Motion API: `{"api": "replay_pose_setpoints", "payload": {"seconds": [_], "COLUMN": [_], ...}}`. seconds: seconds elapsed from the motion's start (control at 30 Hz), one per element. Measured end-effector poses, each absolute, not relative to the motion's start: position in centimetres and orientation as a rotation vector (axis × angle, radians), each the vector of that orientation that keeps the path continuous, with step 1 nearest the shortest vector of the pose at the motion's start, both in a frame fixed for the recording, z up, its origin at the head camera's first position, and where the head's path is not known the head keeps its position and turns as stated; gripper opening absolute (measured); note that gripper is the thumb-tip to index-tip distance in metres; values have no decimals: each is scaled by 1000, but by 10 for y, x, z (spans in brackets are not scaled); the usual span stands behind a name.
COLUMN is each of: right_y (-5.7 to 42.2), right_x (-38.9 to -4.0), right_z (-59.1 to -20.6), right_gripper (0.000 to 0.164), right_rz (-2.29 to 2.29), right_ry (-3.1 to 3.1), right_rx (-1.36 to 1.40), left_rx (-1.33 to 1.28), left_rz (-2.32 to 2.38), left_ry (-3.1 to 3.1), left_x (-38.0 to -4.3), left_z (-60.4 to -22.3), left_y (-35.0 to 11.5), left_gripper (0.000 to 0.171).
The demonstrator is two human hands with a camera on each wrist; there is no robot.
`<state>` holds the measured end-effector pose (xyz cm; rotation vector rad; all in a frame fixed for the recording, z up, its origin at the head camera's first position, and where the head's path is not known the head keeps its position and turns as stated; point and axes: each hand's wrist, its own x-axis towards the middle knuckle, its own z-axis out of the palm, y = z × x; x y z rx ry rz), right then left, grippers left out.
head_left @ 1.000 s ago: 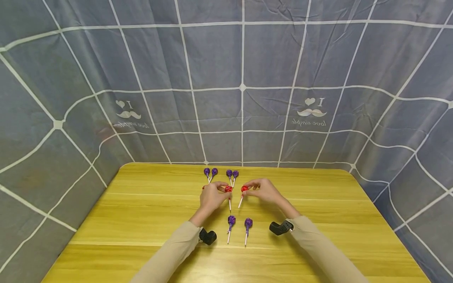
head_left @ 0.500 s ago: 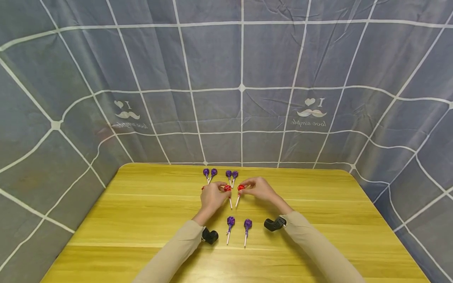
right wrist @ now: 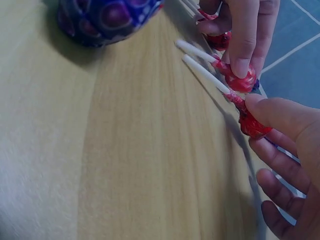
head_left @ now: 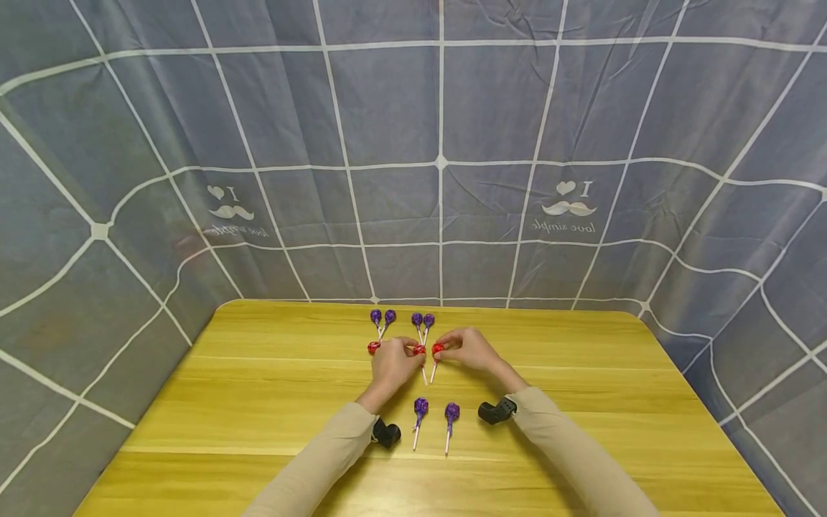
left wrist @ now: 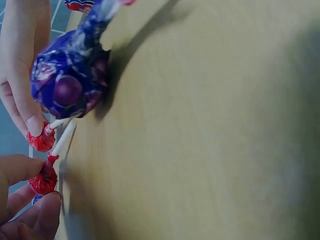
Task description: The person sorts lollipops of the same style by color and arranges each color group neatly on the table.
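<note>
My left hand pinches a red-wrapped lollipop by its head between thumb and fingers. Opposite it, my right hand pinches a second red lollipop in the same way. Both white sticks point toward me, close together, low over the table. Just above these red heads in the head view lie two purple lollipops with sticks converging. Left of my left hand shows another red lollipop head; the hand partly covers the rest.
Two more purple lollipops lie crossed at the back left of the yellow wooden table. Nearer me, between my forearms, a purple lollipop and another purple lollipop lie side by side. A grey checked curtain hangs behind the table.
My right hand has moved left with its red lollipop, narrowing the gap between the two. My left hand has shifted slightly right, uncovering more of the red lollipop beside it.
</note>
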<state>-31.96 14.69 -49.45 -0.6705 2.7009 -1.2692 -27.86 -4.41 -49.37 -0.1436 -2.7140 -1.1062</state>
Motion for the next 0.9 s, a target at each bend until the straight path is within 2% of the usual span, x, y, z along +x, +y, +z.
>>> {"api": "replay_pose_setpoints", "payload": {"seconds": [0.23, 0.9], "right_y": [145, 133], "right_x": [-321, -318], "right_z": [-499, -499], "right_gripper": [29, 24], "right_rz": [-1264, -1247], "right_ry": [2705, 2777], "right_rx": [-638, -587], "left_rx": [-145, -100], "left_rz": [-1088, -1094], "left_ry": [-2704, -2715], "left_x": [-279, -281], "left_z": [-496, -496], "left_y": [-43, -42], "left_gripper": [19, 22]}}
